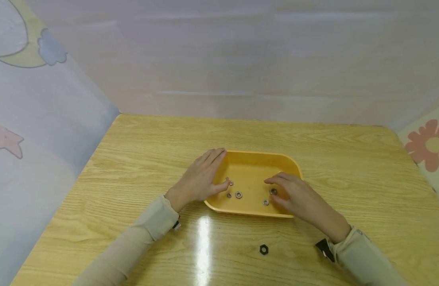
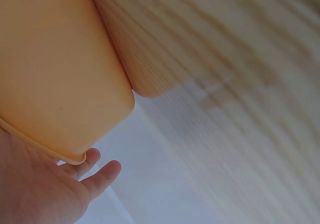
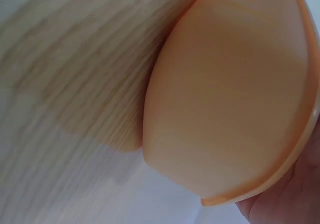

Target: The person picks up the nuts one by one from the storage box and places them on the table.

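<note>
Pale walls (image 1: 241,59) with cartoon shapes surround a wood-grain table (image 1: 144,155). Over the three o'clock end of a yellow tray (image 1: 251,171), the right hand (image 1: 298,197) has its thumb and fingers spread apart; a metal nut (image 1: 273,191) lies between them, at nine o'clock from the palm. Contact is unclear. Just beyond the thumb tip, toward eight o'clock, is a second nut (image 1: 265,202); the right hand is nearer to both. The left hand (image 1: 199,180) rests on the tray's nine o'clock end, fingers straight, its thumb near three small nuts (image 1: 229,195) and a larger nut (image 1: 239,198). The tray's long axis runs nine to three; its near rim separates these from a black nut (image 1: 261,249) at six o'clock.
</note>
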`<control>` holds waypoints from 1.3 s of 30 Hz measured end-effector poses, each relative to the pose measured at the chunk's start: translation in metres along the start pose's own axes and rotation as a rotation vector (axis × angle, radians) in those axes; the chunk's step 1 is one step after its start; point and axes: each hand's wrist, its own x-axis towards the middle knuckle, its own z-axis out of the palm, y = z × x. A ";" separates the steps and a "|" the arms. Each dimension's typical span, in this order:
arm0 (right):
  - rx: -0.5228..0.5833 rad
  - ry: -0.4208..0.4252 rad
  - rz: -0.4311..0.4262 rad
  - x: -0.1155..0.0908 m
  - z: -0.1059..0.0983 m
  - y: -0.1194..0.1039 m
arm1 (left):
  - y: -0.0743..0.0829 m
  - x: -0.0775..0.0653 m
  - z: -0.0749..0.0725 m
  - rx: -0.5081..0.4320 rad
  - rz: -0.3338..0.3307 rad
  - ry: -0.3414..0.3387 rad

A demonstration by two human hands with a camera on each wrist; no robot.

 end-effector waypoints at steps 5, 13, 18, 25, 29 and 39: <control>-0.038 -0.014 -0.021 0.003 0.000 0.004 | 0.001 0.000 0.000 0.002 -0.004 -0.005; -0.122 0.028 -0.100 0.008 0.002 0.011 | 0.001 0.000 -0.001 0.000 -0.002 -0.001; -0.131 0.021 -0.109 0.009 0.004 0.013 | 0.001 0.001 0.000 0.001 -0.001 0.005; -0.143 -0.022 -0.063 0.010 0.004 0.010 | 0.001 0.001 0.000 -0.002 0.002 0.007; -0.176 -0.041 -0.037 0.010 0.004 0.008 | 0.001 0.000 0.000 0.001 0.002 0.008; -0.214 -0.039 -0.041 0.010 0.005 0.006 | 0.000 0.000 0.001 0.000 0.003 0.017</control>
